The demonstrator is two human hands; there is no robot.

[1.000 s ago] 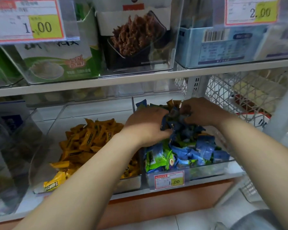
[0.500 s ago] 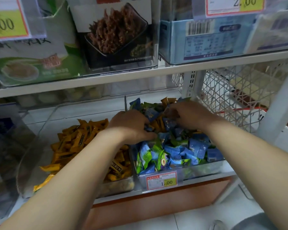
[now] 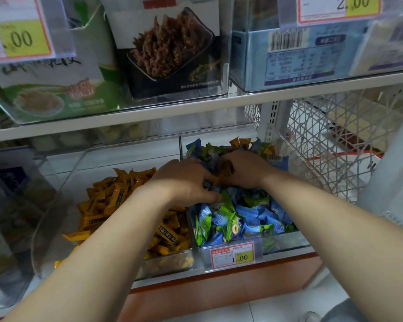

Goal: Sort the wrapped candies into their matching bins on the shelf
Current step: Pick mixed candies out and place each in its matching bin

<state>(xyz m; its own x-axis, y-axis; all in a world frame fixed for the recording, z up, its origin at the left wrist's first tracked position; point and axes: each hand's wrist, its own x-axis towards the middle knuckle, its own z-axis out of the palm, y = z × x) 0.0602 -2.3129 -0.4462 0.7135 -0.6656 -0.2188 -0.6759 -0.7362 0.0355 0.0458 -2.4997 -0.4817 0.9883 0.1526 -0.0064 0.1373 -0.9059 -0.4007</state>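
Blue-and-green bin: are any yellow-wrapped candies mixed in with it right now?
Yes: several yellow-wrapped candies stick up among the blue and green ones at the back of that bin.

The left hand [image 3: 184, 180] and right hand [image 3: 244, 168] have dropped from lifting a clump of blue candies [image 3: 249, 214] down into the right bin [image 3: 286, 242]. The right hand now pinches a yellow candy [image 3: 225, 173].

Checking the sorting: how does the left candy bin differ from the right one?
The left bin holds only yellow candies; the right bin mixes blue and green candies with some yellow. The right bin has a price tag in front; the left bin shows none. Both are clear plastic.
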